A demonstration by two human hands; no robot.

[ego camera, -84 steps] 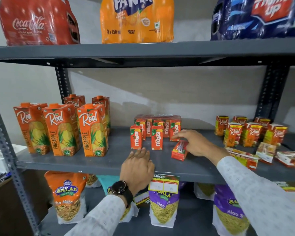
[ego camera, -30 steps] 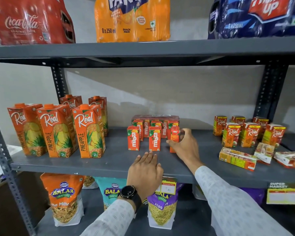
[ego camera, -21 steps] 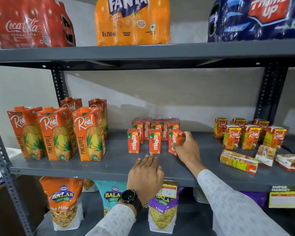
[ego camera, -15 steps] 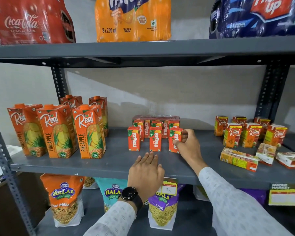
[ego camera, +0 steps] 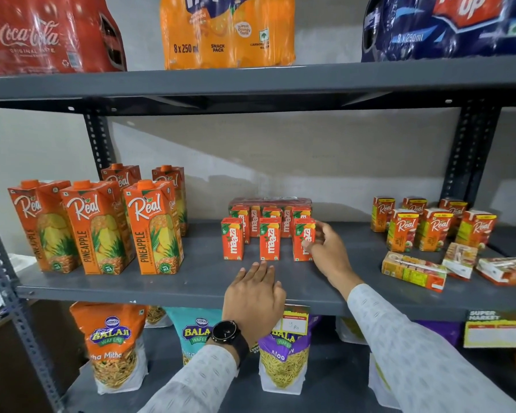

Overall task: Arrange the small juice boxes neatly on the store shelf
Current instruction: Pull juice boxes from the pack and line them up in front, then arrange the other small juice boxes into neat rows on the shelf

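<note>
Three small red Maaza juice boxes stand upright in a front row on the grey middle shelf [ego camera: 191, 278]: left [ego camera: 232, 238], middle [ego camera: 269, 238] and right [ego camera: 301, 234]. My right hand [ego camera: 328, 251] is at the right box, thumb on its lower front, blurred fingers along its right side. More Maaza boxes and a wrapped pack [ego camera: 270, 202] stand behind. My left hand [ego camera: 255, 296] rests flat on the shelf's front edge and holds nothing. To the right, several small Real boxes [ego camera: 404, 229] stand upright, and three lie flat [ego camera: 413, 271].
Tall Real pineapple cartons [ego camera: 152, 228] fill the shelf's left part. Soda multipacks [ego camera: 227, 31] sit on the shelf above. Balaji snack bags [ego camera: 111, 347] stand on the shelf below, behind a price tag [ego camera: 294, 321]. Perforated steel uprights [ego camera: 471, 156] frame the bay.
My right hand brought a Maaza box from lying on the shelf to upright as third in the front row, then slid from its top down its right side. My left hand stayed put.
</note>
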